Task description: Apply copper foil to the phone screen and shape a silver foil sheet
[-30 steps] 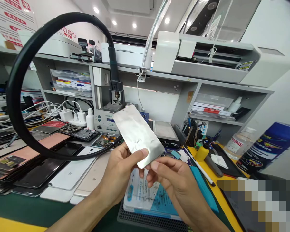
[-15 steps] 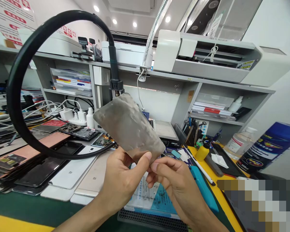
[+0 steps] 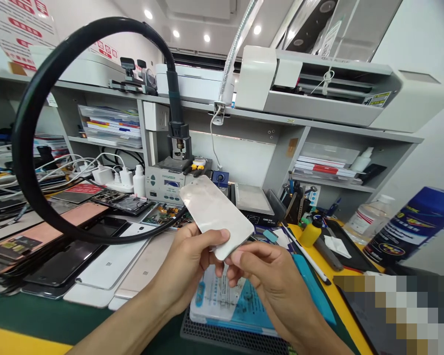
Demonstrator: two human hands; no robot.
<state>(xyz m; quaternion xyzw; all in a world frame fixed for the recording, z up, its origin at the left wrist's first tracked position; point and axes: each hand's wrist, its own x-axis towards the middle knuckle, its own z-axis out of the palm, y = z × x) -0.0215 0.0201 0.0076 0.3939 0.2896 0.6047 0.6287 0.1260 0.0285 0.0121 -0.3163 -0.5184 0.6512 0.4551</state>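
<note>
A thin silvery phone-sized panel with rounded corners is tilted up in front of me, its face bright and slightly smudged. My left hand grips its near left part, the thumb flat on the face and the fingers behind. At the near right corner, the thumb and fingers of my right hand are pinched together at the edge. The fingertips partly hide that corner. Below both hands lies a blue-and-white case on a black perforated mat.
Several phones, among them a white phone back, cover the bench's left side. A black hose loops above them, before a grey soldering station. A yellow bottle, a clear bottle and a blue spray can stand right.
The panel has tipped and lowered, so its face looks whiter and shorter and the grey station behind shows. My left hand has turned slightly with it; my right hand stays at the corner.
</note>
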